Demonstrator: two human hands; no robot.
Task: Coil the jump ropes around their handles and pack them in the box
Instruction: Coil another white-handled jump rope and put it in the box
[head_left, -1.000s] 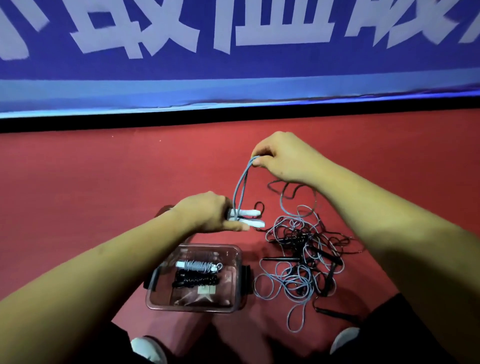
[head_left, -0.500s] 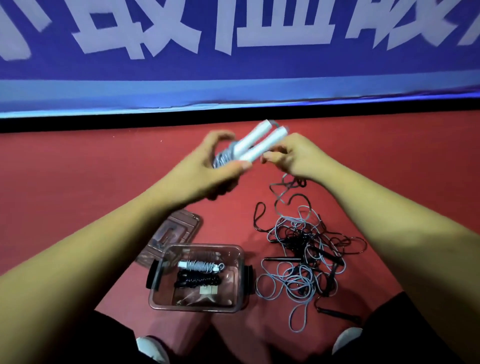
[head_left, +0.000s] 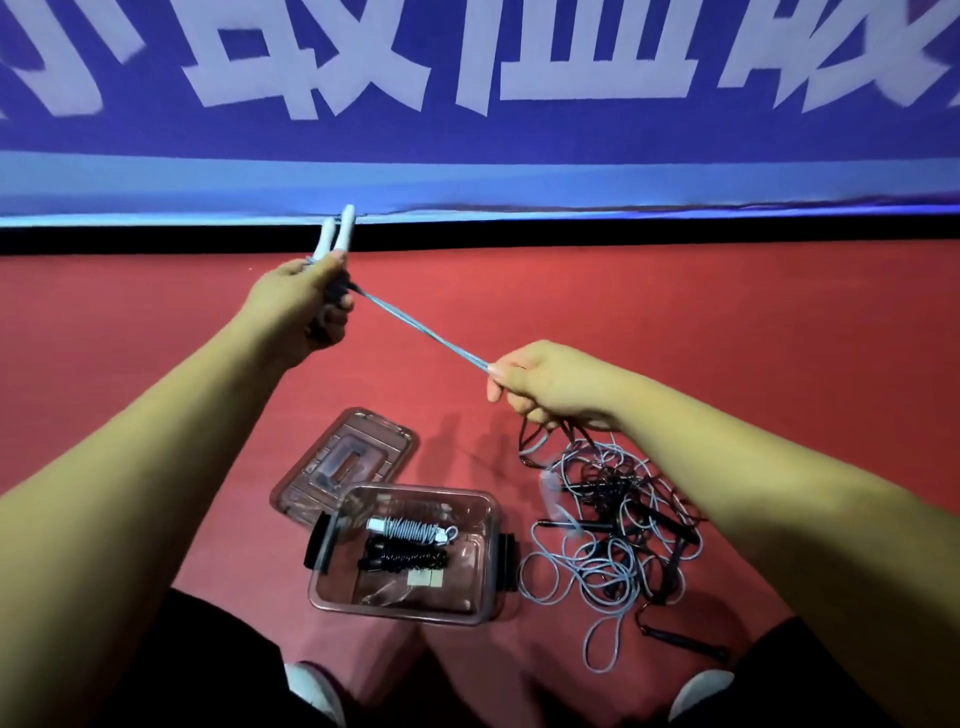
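Head view: left hand (head_left: 298, 306) grips white handles (head_left: 337, 234); right hand (head_left: 545, 387) pinches blue rope (head_left: 421, 327) taut above the box (head_left: 483, 525).

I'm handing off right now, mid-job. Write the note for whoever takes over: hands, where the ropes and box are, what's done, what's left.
Hands: the left hand grips the white handles, tips pointing up. The right hand pinches the blue-grey rope, which is taut between the two hands.
Things: the clear box stands open on the red floor, with its lid lying behind it to the left.
Done: a grey coiled rope and a black coiled rope lie in the box.
Left: wind this rope round its handles and pack it, then untangle and coil the pile of loose ropes right of the box. How many it holds is unclear.
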